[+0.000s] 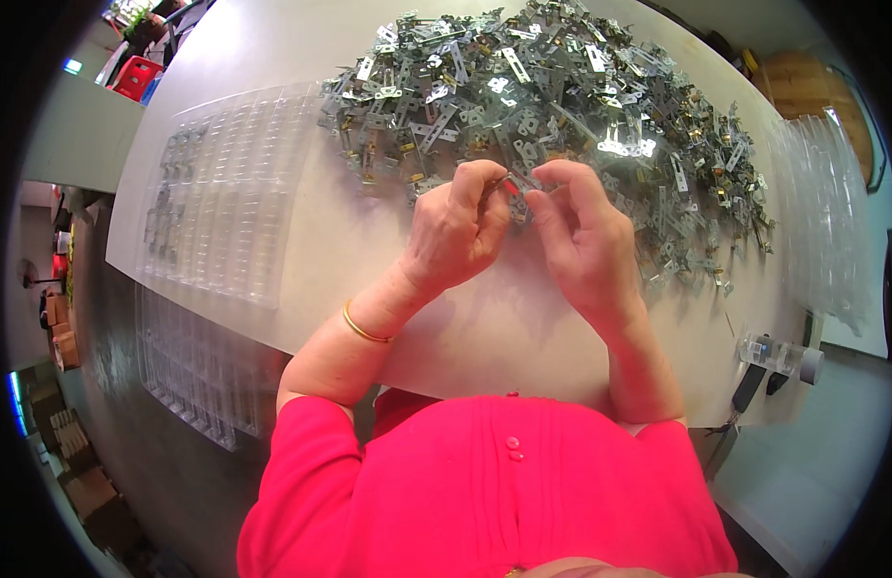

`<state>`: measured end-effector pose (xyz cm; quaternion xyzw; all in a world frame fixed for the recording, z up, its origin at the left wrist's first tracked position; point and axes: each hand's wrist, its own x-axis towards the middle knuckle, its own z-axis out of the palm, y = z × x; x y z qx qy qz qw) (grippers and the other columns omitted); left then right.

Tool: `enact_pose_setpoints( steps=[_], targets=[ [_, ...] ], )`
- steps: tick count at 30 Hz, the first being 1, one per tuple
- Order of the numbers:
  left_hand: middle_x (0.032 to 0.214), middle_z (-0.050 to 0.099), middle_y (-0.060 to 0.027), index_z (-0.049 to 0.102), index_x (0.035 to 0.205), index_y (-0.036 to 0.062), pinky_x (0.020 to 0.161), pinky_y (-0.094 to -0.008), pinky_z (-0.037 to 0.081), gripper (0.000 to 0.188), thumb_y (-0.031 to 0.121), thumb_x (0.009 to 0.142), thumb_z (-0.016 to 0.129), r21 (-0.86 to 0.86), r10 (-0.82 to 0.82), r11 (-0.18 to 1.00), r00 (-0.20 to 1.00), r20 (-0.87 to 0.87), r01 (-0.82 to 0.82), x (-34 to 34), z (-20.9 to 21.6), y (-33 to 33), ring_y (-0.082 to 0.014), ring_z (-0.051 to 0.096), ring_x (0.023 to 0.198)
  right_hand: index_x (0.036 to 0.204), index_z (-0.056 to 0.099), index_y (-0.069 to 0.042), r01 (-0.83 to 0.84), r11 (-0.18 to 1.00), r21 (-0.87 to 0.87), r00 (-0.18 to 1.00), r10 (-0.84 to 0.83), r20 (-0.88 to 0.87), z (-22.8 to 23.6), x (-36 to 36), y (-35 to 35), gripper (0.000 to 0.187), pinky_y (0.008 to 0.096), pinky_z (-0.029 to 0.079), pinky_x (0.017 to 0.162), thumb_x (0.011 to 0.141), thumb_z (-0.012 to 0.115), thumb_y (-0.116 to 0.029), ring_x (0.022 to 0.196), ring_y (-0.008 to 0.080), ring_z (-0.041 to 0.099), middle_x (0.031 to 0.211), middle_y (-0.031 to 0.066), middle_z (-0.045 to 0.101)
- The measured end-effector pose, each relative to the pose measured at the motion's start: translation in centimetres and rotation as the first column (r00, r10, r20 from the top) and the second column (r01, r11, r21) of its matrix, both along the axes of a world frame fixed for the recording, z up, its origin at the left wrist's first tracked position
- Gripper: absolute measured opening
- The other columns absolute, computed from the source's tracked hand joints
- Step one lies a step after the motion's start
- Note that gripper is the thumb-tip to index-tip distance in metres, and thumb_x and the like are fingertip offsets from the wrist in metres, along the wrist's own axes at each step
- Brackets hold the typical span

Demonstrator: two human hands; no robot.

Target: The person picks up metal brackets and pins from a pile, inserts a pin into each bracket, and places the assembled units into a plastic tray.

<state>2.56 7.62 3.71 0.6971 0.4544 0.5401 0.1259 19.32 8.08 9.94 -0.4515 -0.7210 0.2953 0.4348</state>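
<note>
Head view: the left hand (455, 229) and right hand (581, 241) met above the white table (320, 241), fingers curled, both pinching one small metal part (511, 183) between their fingertips; the part sat at the near edge of the metal parts heap (561, 96); clear plastic trays (224, 193) lay to the left, well apart.

Clear plastic trays (224, 193), water bottle (781, 356)

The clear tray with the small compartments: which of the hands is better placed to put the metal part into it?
Probably the left hand: the clear tray lies on its side of the table, while the right hand is farther away. Both pinch the metal part.
</note>
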Motion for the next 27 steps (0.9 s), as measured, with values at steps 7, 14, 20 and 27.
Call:
enact_pose_setpoints(
  steps=[7,14,20,27],
  targets=[
    [0.072,0.064,-0.0087,0.057,0.108,0.0019,0.053,-0.0324,0.05,0.017,0.002,0.093,0.066,0.08,0.037,0.996,0.987,-0.153,-0.025,-0.1,-0.2,0.0,-0.0212,0.062,0.057,0.099,0.068,-0.006,-0.029,0.993,0.115,0.99,0.013,0.138,0.2,0.3,0.4,0.011,0.03,0.049,0.063,0.089,0.072,-0.006,0.072,0.0199,0.063,0.09,0.0084,0.065],
    [0.081,0.067,-0.0069,0.058,0.108,0.0024,0.055,-0.03,0.049,0.012,0.005,0.097,0.063,-0.048,-0.157,0.987,0.987,-0.032,0.155,0.9,-0.5,-0.4,-0.0146,0.062,0.063,0.1,0.068,-0.005,0.004,0.979,0.203,0.997,0.012,-0.076,0.7,0.6,0.8,0.009,0.0258,0.046,0.063,0.092,0.071,-0.006,0.073,0.0118,0.057,0.088,0.0045,0.063],
    [0.077,0.066,-0.005,0.054,0.104,0.0061,0.047,-0.0204,0.038,0.012,0.018,0.107,0.053,-0.482,-0.006,0.723,0.703,0.711,0.494,-0.5,1.8,-0.1,-0.0065,0.052,0.054,0.105,0.066,-0.006,-0.008,0.998,-0.063,0.996,0.002,-0.091,0.8,1.3,0.4,0.008,0.0224,0.04,0.052,0.098,0.068,-0.01,0.058,0.0031,0.05,0.07,0.0005,0.06],
    [0.076,0.066,-0.0062,0.054,0.105,0.0059,0.046,-0.0205,0.036,0.013,0.019,0.107,0.052,-0.485,0.025,0.699,0.66,0.751,0.526,-0.6,2.0,-0.2,-0.0073,0.052,0.053,0.104,0.066,-0.005,-0.006,0.999,-0.035,1.0,0.007,0.01,0.3,0.7,0.4,0.009,0.0272,0.046,0.055,0.098,0.067,-0.011,0.057,0.01,0.055,0.068,0.0074,0.062]
  ],
)
